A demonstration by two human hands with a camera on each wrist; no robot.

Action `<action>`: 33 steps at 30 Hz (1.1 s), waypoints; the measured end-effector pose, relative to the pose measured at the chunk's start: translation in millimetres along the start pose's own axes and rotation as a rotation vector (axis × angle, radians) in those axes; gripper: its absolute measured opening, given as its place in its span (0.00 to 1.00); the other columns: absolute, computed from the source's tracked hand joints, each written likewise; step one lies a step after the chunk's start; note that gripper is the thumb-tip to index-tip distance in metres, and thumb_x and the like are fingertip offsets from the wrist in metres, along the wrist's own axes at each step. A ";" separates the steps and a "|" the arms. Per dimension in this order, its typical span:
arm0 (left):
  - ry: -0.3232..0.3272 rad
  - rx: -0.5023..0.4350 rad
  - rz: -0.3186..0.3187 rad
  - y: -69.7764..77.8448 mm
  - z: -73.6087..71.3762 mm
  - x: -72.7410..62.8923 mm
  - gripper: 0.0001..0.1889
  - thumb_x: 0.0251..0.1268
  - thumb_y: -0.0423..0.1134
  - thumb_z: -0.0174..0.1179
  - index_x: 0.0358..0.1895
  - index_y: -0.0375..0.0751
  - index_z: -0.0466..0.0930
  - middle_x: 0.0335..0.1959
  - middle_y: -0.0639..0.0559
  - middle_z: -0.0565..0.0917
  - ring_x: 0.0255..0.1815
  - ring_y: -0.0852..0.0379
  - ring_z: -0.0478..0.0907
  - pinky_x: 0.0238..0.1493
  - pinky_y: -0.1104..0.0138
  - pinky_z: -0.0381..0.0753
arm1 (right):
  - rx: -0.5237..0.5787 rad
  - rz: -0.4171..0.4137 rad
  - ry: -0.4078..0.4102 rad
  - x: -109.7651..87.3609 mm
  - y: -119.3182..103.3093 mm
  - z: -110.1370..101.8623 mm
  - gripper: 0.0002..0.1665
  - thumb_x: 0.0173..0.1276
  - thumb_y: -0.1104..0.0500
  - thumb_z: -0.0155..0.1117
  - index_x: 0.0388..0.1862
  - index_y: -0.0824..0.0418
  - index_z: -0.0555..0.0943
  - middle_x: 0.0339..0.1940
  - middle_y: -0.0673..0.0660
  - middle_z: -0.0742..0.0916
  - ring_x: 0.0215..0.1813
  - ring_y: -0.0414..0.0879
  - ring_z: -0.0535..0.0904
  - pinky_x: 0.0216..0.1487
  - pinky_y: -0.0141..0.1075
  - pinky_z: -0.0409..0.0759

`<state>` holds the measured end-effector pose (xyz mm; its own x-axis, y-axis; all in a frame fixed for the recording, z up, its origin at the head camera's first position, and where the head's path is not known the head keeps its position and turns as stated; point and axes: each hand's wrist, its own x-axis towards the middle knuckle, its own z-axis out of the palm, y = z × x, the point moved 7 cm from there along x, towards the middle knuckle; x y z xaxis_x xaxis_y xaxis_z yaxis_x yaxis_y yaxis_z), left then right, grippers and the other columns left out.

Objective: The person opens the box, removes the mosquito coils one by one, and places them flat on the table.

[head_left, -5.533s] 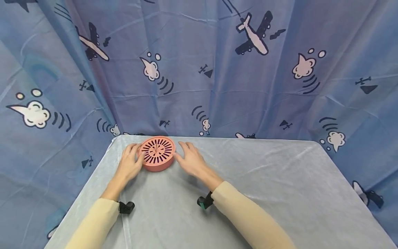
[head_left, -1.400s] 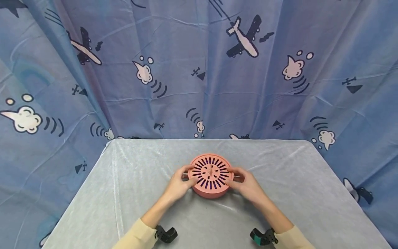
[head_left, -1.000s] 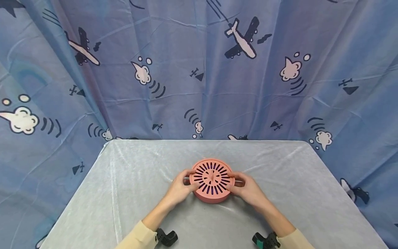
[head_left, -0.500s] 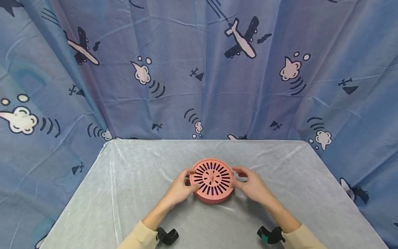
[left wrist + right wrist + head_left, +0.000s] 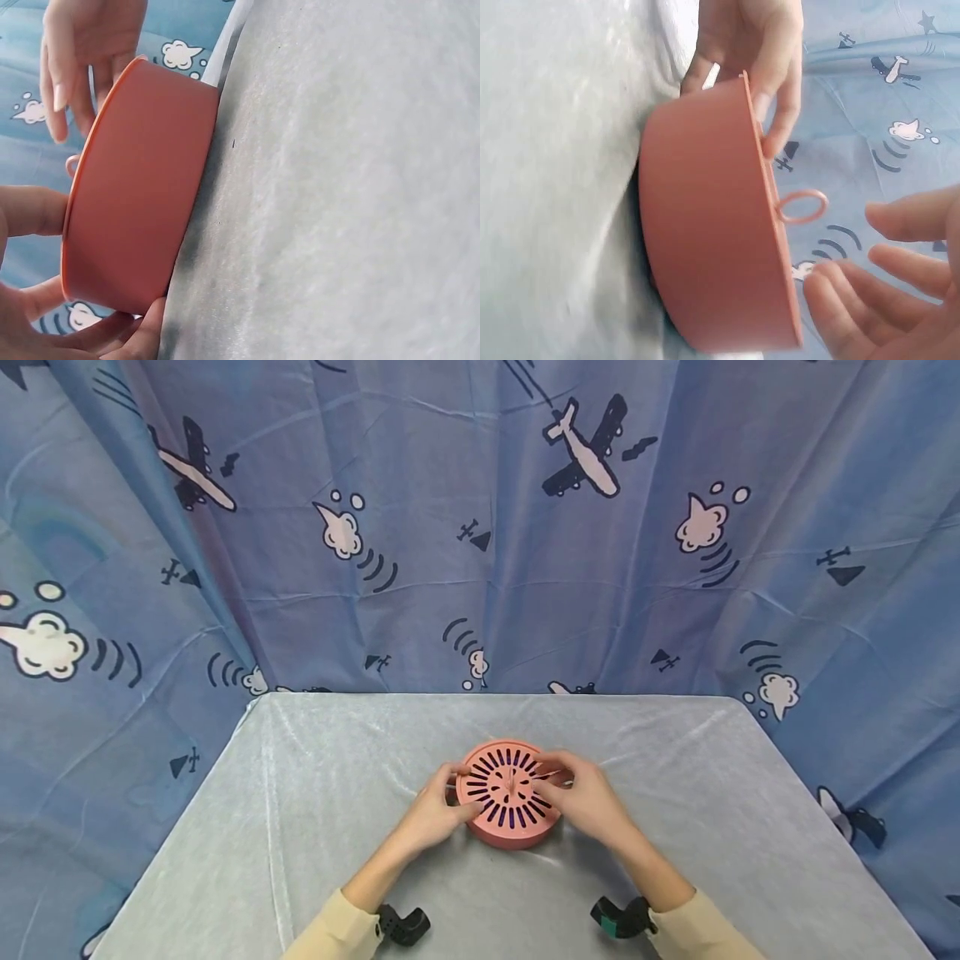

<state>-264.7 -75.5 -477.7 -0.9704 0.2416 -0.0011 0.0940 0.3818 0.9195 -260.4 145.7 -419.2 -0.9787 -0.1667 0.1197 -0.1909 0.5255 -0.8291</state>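
A round coral-pink mosquito coil holder rests flat on the table. Dark radial slots cut through its lid, and a small ring handle stands up at the lid's middle. My left hand grips the holder's left side, thumb and index finger on the lid's edge, the other fingers lower along the wall in the left wrist view. Over the right part of the lid hovers my right hand, thumb and fingers apart. In the right wrist view those fingertips point at the ring with a gap between.
A pale grey cloth covers the table. Behind it and along both sides hangs a blue curtain printed with planes and clouds. A black wrist camera sits on the left wrist, another on the right.
The holder has come from the back left to the table's middle between both hands. My right hand has since let go of its right rim and moved left above the lid; my left stays.
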 end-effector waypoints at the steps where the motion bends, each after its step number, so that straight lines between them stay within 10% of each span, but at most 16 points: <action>1: 0.000 0.004 0.002 0.3 -0.2 -0.2 0.30 0.61 0.40 0.70 0.66 0.43 0.71 0.56 0.42 0.78 0.53 0.50 0.79 0.50 0.55 0.77 | 0.020 0.006 -0.007 1.4 0.1 3.7 0.25 0.66 0.61 0.72 0.62 0.64 0.81 0.49 0.59 0.88 0.47 0.49 0.84 0.49 0.41 0.81; 16: 0.004 0.041 0.018 1.5 -1.3 0.3 0.29 0.64 0.41 0.68 0.67 0.42 0.71 0.59 0.42 0.76 0.51 0.50 0.78 0.49 0.55 0.76 | 0.227 0.134 -0.111 19.7 -0.1 46.1 0.21 0.69 0.64 0.70 0.59 0.69 0.80 0.36 0.60 0.87 0.32 0.49 0.88 0.32 0.39 0.85; 33: -0.006 0.012 -0.006 6.1 -4.4 -2.5 0.28 0.69 0.42 0.64 0.69 0.42 0.69 0.62 0.40 0.76 0.60 0.44 0.77 0.57 0.49 0.77 | 0.118 0.093 -0.112 23.5 -7.7 36.3 0.14 0.68 0.65 0.69 0.50 0.70 0.82 0.29 0.56 0.87 0.30 0.45 0.86 0.34 0.37 0.85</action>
<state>-262.7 -77.6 -470.4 -0.9697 0.2442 -0.0091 0.0906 0.3939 0.9147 -279.2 107.5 -429.8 -0.9759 -0.2176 -0.0168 -0.0833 0.4424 -0.8930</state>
